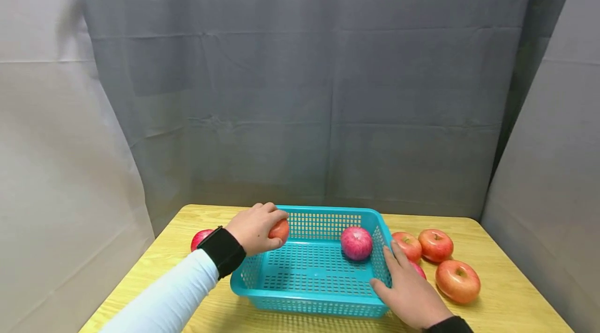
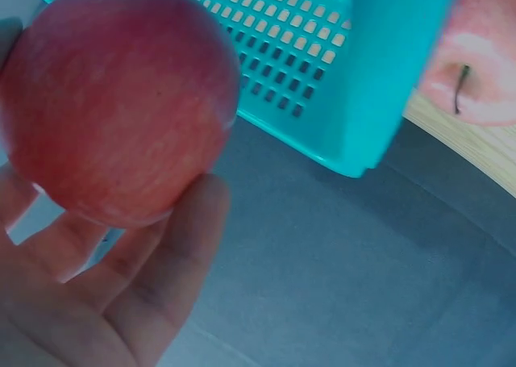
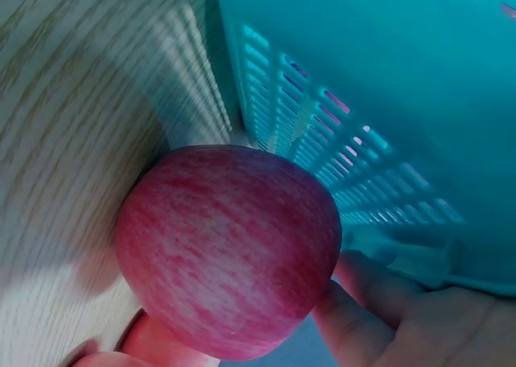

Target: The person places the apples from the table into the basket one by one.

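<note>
My left hand (image 1: pixel 255 229) holds a red apple (image 1: pixel 279 231) over the left rim of a turquoise plastic basket (image 1: pixel 323 306). In the left wrist view the fingers curve round the underside of this apple (image 2: pixel 121 101). A pink-striped apple (image 1: pixel 356 243) sits inside the basket near its right wall. My right hand (image 1: pixel 414 294) rests along the basket's right rim, fingers extended and holding no fruit. Just outside that wall lies another pink-striped apple (image 3: pixel 230 254), partly covered by the right hand in the head view.
Right of the basket, three orange-red apples lie on the wooden table (image 1: pixel 506 281), the nearest apple (image 1: pixel 458 281) toward the front. A pink-red apple (image 1: pixel 200 239) shows behind the left wrist. Grey cloth (image 1: pixel 304 88) hangs behind, with pale cloth at both sides.
</note>
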`<state>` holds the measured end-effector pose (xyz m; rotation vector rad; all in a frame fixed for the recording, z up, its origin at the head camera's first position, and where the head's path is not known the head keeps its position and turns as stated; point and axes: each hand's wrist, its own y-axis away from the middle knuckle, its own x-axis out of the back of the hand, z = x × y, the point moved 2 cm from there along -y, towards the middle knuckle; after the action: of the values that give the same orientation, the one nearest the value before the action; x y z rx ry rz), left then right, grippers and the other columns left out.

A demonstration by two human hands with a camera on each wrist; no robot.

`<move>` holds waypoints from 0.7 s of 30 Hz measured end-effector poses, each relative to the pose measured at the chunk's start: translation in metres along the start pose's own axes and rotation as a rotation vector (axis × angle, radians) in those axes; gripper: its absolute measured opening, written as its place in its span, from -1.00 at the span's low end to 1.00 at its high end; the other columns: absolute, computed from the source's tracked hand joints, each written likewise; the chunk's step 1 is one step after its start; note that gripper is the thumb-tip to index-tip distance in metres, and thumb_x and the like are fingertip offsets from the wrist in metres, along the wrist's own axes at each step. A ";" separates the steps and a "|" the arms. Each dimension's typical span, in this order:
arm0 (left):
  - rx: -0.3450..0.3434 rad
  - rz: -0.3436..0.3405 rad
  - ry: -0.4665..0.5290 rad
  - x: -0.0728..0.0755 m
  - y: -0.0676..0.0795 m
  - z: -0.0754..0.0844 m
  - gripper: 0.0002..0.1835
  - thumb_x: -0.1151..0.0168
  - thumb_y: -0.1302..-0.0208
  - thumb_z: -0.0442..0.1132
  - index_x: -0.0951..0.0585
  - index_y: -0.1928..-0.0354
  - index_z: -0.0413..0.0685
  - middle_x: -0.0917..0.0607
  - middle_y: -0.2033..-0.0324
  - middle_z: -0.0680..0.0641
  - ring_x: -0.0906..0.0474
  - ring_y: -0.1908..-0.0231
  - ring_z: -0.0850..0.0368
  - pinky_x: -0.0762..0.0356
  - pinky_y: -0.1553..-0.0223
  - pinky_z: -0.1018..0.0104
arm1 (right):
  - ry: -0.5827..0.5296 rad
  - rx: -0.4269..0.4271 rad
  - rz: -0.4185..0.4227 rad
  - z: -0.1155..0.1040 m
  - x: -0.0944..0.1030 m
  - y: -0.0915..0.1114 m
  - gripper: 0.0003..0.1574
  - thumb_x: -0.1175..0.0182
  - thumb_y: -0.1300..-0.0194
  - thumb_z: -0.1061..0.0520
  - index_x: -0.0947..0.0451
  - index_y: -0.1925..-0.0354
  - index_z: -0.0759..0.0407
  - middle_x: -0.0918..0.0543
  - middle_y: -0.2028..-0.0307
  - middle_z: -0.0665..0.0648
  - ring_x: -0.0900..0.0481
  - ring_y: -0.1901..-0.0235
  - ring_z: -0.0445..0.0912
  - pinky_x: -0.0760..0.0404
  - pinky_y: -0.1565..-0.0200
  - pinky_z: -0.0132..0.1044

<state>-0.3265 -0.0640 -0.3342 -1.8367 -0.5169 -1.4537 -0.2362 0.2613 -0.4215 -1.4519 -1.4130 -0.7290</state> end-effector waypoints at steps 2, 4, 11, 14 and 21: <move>-0.007 0.004 0.002 -0.001 -0.004 0.003 -0.51 -0.33 -0.05 0.03 -0.55 -0.07 0.17 -0.55 0.14 0.01 -0.40 0.28 0.10 -0.51 0.48 0.30 | 0.000 0.007 0.001 -0.001 0.000 0.000 0.11 -0.04 -0.24 -0.43 -0.09 -0.38 0.35 0.04 -0.42 0.35 -0.15 -0.27 0.21 -0.40 -0.08 0.25; -0.017 0.011 0.001 -0.002 -0.007 0.006 -0.52 -0.32 -0.05 0.03 -0.55 -0.07 0.17 -0.55 0.14 0.01 -0.40 0.28 0.09 -0.50 0.49 0.30 | 0.001 0.013 0.003 -0.002 0.001 0.001 0.10 -0.04 -0.24 -0.42 -0.09 -0.38 0.35 0.03 -0.42 0.35 -0.15 -0.27 0.21 -0.40 -0.07 0.25; -0.037 0.025 0.002 -0.010 -0.023 0.015 -0.52 -0.30 -0.05 0.05 -0.55 -0.07 0.19 -0.56 0.13 0.02 -0.41 0.26 0.10 -0.51 0.48 0.30 | 0.017 0.015 0.007 -0.002 0.003 0.000 0.11 -0.04 -0.24 -0.43 -0.11 -0.37 0.36 0.02 -0.41 0.36 -0.15 -0.26 0.23 -0.42 -0.05 0.25; -0.033 0.013 -0.002 -0.015 -0.029 0.019 -0.50 -0.30 -0.05 0.06 -0.54 -0.09 0.19 -0.56 0.11 0.03 -0.41 0.25 0.11 -0.51 0.47 0.30 | 0.016 0.013 0.003 -0.002 0.002 -0.001 0.12 -0.04 -0.23 -0.44 -0.10 -0.38 0.36 0.03 -0.41 0.36 -0.16 -0.26 0.22 -0.42 -0.06 0.25; -0.021 -0.032 -0.008 -0.030 -0.044 0.033 -0.47 -0.29 -0.08 0.08 -0.52 -0.14 0.21 -0.55 0.08 0.03 -0.39 0.22 0.14 -0.53 0.44 0.33 | 0.017 0.018 0.008 -0.001 -0.001 0.000 0.12 -0.06 -0.22 -0.43 -0.11 -0.37 0.36 0.02 -0.41 0.37 -0.19 -0.25 0.22 -0.43 -0.05 0.24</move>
<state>-0.3439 -0.0074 -0.3535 -1.8596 -0.5388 -1.4788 -0.2365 0.2604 -0.4217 -1.4338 -1.3961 -0.7204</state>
